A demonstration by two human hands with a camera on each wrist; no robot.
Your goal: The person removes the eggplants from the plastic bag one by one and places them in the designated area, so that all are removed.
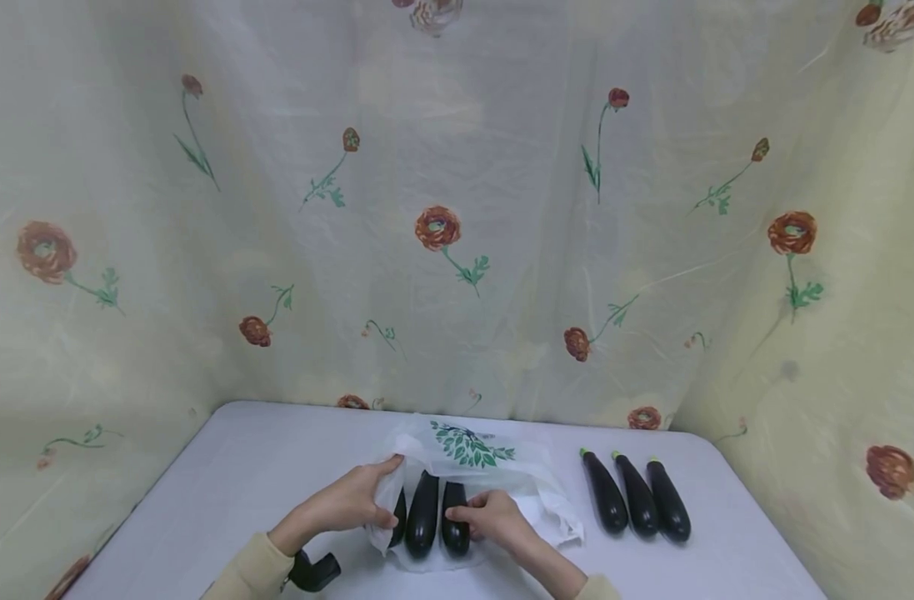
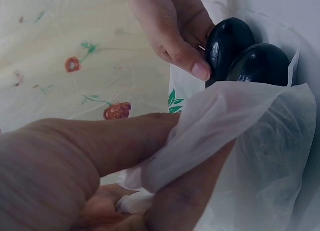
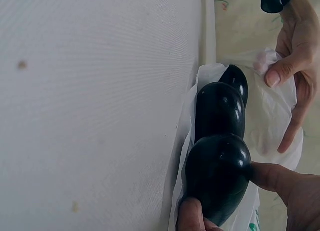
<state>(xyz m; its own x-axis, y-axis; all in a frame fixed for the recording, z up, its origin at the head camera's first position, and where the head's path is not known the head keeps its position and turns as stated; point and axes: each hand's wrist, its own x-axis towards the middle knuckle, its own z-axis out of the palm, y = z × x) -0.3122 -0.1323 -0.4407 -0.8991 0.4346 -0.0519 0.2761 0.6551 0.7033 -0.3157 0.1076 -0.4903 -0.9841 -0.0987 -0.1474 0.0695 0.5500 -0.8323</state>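
A white plastic bag (image 1: 512, 467) with a green leaf print lies on the table, its mouth facing me. Three dark eggplants lie side by side in it, blunt ends outward: the left one partly behind the plastic, a middle eggplant (image 1: 422, 523), and a right eggplant (image 1: 454, 498). My left hand (image 1: 354, 497) pinches the bag's left edge between thumb and fingers, lifting the plastic, as the left wrist view shows. My right hand (image 1: 496, 518) grips the right eggplant near its blunt end, thumb on one side and fingers on the other in the right wrist view.
Three more eggplants (image 1: 636, 493) lie in a row on the white table (image 1: 277, 450), right of the bag, green stems pointing away. A black device (image 1: 316, 573) sits by my left wrist. A flower-printed curtain (image 1: 501, 333) surrounds the table's back and sides.
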